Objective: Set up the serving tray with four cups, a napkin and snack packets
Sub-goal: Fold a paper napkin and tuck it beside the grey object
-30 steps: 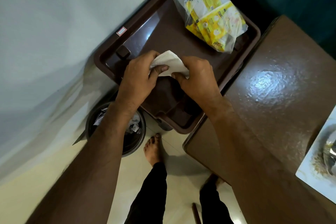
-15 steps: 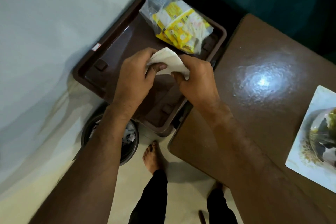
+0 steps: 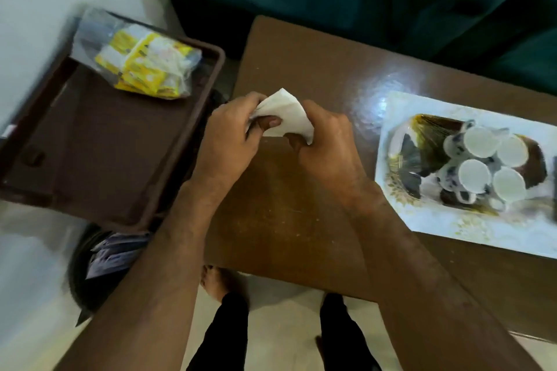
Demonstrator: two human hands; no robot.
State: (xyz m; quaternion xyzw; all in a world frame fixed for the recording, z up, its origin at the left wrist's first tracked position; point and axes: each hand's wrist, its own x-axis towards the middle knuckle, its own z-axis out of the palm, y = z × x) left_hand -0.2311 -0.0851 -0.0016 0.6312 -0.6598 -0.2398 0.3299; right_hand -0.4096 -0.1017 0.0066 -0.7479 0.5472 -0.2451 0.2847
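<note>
My left hand [image 3: 232, 135] and right hand [image 3: 324, 141] pinch a white napkin [image 3: 286, 113] above the desk [image 3: 280, 214]. Right of it, four cups [image 3: 488, 166] sit on the tray [image 3: 446, 226]; left, snack packets [image 3: 144, 66].

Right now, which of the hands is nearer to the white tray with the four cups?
The right hand. It grips the napkin just left of the white tray; the left hand grips the napkin's other side, farther away, close to the brown tray.

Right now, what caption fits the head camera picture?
Both hands hold a white napkin over the brown table.
</note>
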